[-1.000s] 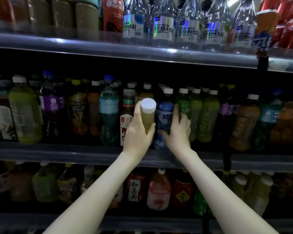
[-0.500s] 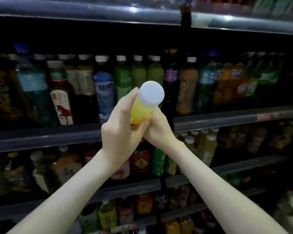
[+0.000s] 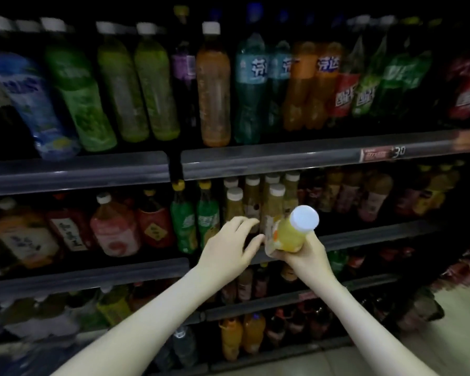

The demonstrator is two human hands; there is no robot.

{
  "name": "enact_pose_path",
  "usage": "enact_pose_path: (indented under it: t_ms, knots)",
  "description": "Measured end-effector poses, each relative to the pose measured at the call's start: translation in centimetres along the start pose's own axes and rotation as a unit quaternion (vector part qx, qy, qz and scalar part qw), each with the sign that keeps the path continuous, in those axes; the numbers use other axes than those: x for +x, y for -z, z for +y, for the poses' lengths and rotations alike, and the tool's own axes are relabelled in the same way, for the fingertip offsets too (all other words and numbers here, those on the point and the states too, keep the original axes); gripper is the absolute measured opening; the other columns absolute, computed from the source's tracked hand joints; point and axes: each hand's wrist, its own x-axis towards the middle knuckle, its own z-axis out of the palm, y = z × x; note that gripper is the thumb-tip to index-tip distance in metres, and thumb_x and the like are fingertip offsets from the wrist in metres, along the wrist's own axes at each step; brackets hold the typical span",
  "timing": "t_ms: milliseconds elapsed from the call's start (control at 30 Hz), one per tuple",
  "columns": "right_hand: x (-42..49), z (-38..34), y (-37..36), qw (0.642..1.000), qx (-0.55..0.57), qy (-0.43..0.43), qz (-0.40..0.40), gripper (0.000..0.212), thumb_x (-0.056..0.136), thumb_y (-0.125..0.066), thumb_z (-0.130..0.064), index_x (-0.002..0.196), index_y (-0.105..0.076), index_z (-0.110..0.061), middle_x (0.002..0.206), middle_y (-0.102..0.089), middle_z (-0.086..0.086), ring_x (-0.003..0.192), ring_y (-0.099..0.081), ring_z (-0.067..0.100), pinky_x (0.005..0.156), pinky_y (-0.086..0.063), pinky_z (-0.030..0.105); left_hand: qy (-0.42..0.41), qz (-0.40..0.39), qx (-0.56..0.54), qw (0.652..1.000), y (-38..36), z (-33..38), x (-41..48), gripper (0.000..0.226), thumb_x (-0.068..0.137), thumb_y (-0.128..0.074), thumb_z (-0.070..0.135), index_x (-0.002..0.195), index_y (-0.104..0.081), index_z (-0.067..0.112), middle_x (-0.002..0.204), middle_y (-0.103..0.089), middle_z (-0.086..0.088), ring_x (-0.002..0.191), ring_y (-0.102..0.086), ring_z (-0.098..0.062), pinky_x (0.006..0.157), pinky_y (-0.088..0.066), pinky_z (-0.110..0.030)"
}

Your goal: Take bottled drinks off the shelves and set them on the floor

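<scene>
Before the shelf, the right grip is clasping a tilted juice bottle from below. The left grip is hovering just beside it, released and splayed.

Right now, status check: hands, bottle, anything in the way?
Right hand grips yellow juice bottle from below, tilted, cap toward camera. Left hand open beside it. Bottle off the shelves, not yet on floor. Stocked shelves close behind.
</scene>
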Motion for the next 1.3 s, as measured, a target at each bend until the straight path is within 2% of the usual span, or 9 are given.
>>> enact_pose_path:
  t_ms: [133,300,500,600,700,867,1033,1200,1300]
  knots:
    - [1.1,4.1,1.8,0.995,0.065,-0.056,0.049,0.045,0.074,-0.079,-0.007,0.11,-0.054,-0.017,0.095,-0.063,-0.01,0.083,-0.056,-0.002,0.063,-0.042,0.009,0.072,-0.026,0.018,0.997,-5.8,-0.9,1.4,0.044,0.102,-0.04,0.033,0.145,-0.033,0.026,0.139,-0.042,0.005,0.1,-0.055,-0.013,0.067,-0.046,-0.022]
    - [3.1,7.5,2.6,0.991,0.077,-0.075,0.076,0.034,0.074,-0.079,-0.009,0.1,-0.061,-0.02,0.092,-0.068,-0.006,0.088,-0.062,0.007,0.069,-0.045,0.023,0.156,-0.027,-0.035,0.987,-10.8,-1.4,4.2,0.054,0.101,-0.044,0.029,0.15,-0.021,0.028,0.143,-0.042,-0.004,0.108,-0.056,-0.023,0.076,-0.051,-0.032]
    - [7.7,9.3,2.5,0.984,0.12,-0.067,0.11,0.043,0.073,-0.081,-0.007,0.112,-0.061,-0.012,0.102,-0.068,0.0,0.095,-0.063,0.011,0.08,-0.044,0.026,0.204,0.028,-0.084,0.975,-14.1,-1.0,7.6,0.056,0.1,-0.042,0.039,0.15,-0.019,0.028,0.138,-0.045,-0.012,0.113,-0.054,-0.032,0.082,-0.048,-0.036]
    - [10.0,9.7,2.3,0.989,0.111,-0.04,0.092,0.051,0.072,-0.081,-0.005,0.117,-0.058,-0.013,0.105,-0.067,0.0,0.097,-0.062,0.011,0.086,-0.048,0.028,0.236,0.039,-0.093,0.966,-15.6,-1.2,8.9,0.06,0.099,-0.043,0.042,0.151,-0.017,0.024,0.13,-0.051,-0.017,0.109,-0.056,-0.035,0.082,-0.048,-0.037]
    - [11.9,10.3,2.2,0.997,0.052,-0.047,0.025,0.066,0.071,-0.082,-0.008,0.126,-0.048,-0.019,0.106,-0.064,-0.004,0.098,-0.06,0.013,0.084,-0.045,0.027,0.261,0.049,-0.098,0.959,-16.2,-1.2,9.5,0.059,0.1,-0.043,0.039,0.151,-0.017,0.024,0.124,-0.056,-0.018,0.106,-0.058,-0.034,0.081,-0.047,-0.037]
    - [14.2,10.1,1.9,0.996,-0.005,-0.049,-0.079,0.061,0.077,-0.078,-0.012,0.127,-0.045,-0.023,0.104,-0.062,-0.009,0.102,-0.058,0.013,0.089,-0.047,0.029,0.272,0.077,-0.138,0.949,-16.8,-1.3,9.5,0.054,0.101,-0.039,0.037,0.151,-0.019,0.029,0.114,-0.064,-0.014,0.098,-0.062,-0.033,0.083,-0.051,-0.041]
    - [14.5,11.1,1.6,0.992,-0.055,-0.069,-0.085,0.051,0.094,-0.06,-0.019,0.141,-0.042,-0.017,0.133,-0.057,0.005,0.124,-0.052,0.024,0.102,-0.042,0.034,0.29,0.069,-0.108,0.948,-17.4,-1.1,9.9,0.059,0.099,-0.041,0.042,0.151,-0.016,0.029,0.116,-0.06,-0.018,0.097,-0.061,-0.036,0.078,-0.051,-0.039]
    - [13.2,11.2,1.1,0.994,-0.056,-0.068,-0.066,0.063,0.094,-0.059,-0.019,0.149,-0.027,-0.019,0.14,-0.051,0.005,0.129,-0.048,0.024,0.104,-0.037,0.033,0.301,0.043,-0.087,0.949,-17.3,-0.6,9.8,0.061,0.099,-0.041,0.044,0.151,-0.015,0.026,0.124,-0.054,-0.018,0.103,-0.059,-0.036,0.08,-0.049,-0.04]
    - [11.3,9.9,1.3,0.998,-0.061,-0.022,-0.022,0.071,0.094,-0.058,-0.015,0.152,-0.017,-0.02,0.147,-0.042,0.004,0.134,-0.041,0.021,0.104,-0.034,0.028,0.28,0.036,-0.041,0.959,-15.9,0.3,9.3,0.062,0.099,-0.037,0.047,0.151,-0.014,0.022,0.131,-0.048,-0.016,0.106,-0.057,-0.033,0.076,-0.051,-0.04]
